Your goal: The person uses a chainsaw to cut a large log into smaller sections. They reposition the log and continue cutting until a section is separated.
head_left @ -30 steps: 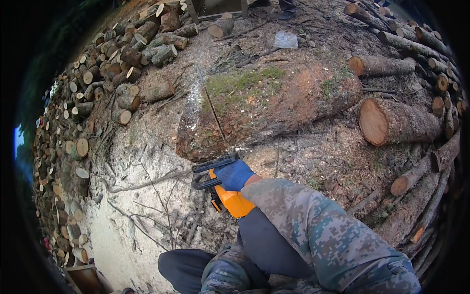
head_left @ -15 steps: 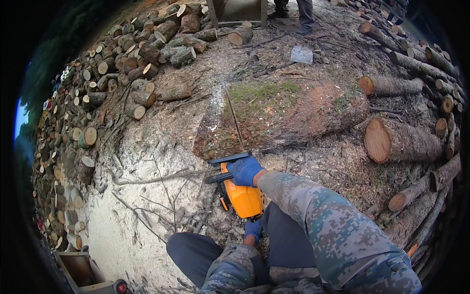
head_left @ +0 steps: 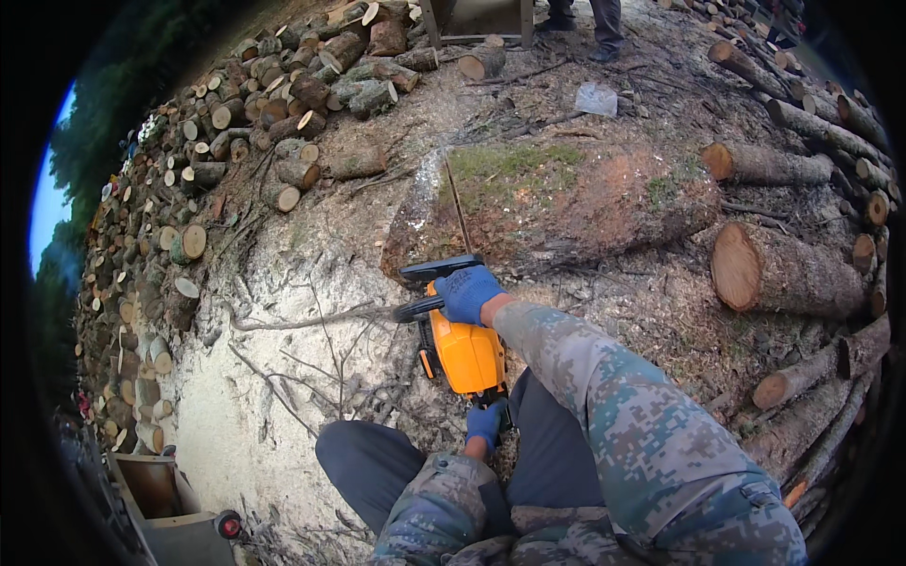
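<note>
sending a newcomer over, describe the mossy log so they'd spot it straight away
Between the log heap on the left and the logs on the right, find the orange chainsaw. Just beyond its front lies a thick log. Green moss on top and a straight dark line across its left part set it apart from its neighbours.

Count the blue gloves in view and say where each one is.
2: one glove is on the right hand, at the front of the orange chainsaw; the other glove is on the left hand, at the saw's rear. Others may be hidden.
</note>
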Action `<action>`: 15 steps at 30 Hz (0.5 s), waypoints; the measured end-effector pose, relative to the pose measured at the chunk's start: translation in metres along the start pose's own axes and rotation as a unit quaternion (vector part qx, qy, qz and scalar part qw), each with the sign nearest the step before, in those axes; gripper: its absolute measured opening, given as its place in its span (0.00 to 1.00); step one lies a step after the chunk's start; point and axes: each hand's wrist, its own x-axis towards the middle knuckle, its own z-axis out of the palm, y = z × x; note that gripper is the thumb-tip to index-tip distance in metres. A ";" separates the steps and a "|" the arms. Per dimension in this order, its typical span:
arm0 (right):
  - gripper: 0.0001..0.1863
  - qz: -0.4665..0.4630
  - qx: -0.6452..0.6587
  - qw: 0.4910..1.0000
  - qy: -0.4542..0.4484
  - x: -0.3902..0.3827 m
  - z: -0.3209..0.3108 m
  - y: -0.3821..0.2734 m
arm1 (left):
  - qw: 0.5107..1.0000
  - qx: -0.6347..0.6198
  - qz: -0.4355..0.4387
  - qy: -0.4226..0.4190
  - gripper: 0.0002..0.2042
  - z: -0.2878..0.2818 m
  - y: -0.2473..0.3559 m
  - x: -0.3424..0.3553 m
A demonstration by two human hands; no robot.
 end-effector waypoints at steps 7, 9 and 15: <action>0.15 0.009 0.012 1.000 -0.002 0.005 -0.026 0.001 | 0.992 0.071 0.086 0.062 0.13 -0.003 0.019 -0.026; 0.15 0.006 0.007 1.000 0.019 0.008 -0.021 0.011 | 0.992 0.048 0.103 0.049 0.13 0.003 0.026 -0.042; 0.14 -0.006 -0.019 0.997 0.073 0.022 -0.029 0.020 | 0.999 -0.027 0.032 0.005 0.11 0.001 0.046 -0.060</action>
